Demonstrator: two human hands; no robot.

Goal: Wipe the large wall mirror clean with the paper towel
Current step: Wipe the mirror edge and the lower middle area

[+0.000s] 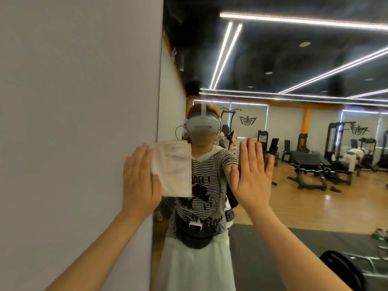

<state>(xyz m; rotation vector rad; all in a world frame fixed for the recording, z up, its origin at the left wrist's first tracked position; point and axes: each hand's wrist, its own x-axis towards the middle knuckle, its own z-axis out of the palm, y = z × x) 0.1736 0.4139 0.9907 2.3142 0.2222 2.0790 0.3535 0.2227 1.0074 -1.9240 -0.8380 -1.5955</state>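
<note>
Setting: a gym, seen mostly as reflection, with a dark ceiling carrying strip lights, a wood floor and weight machines point(304, 164) at the far side.

Item, far left: plain grey wall point(73, 122), ending at a vertical edge where the glass begins.

Item: my left hand point(139, 181), fingers point(144, 153) straight and together, palm laid flat across that edge. It grips nothing; it presses one side of the paper towel against the surface.

Item: paper towel point(172, 169), a folded white square with faint grey smudges, lying flat on the glass just right of the wall edge, its left margin under my left hand.

Item: large wall mirror point(315, 196), filling the right part of the view and showing my own reflection in a headset point(202, 126).

Item: my right hand point(253, 177), fingers spread and straight, palm flat toward the glass and meeting its reflection, so it appears to touch. It holds nothing.

Step in hand, as I judge it: wiping at the mirror's left border, with most of the glass still ahead.

Next move calls for: firm flat pressure on the towel and a sweep rightward across the glass, with the right hand lifted clear so it leaves no print.
</note>
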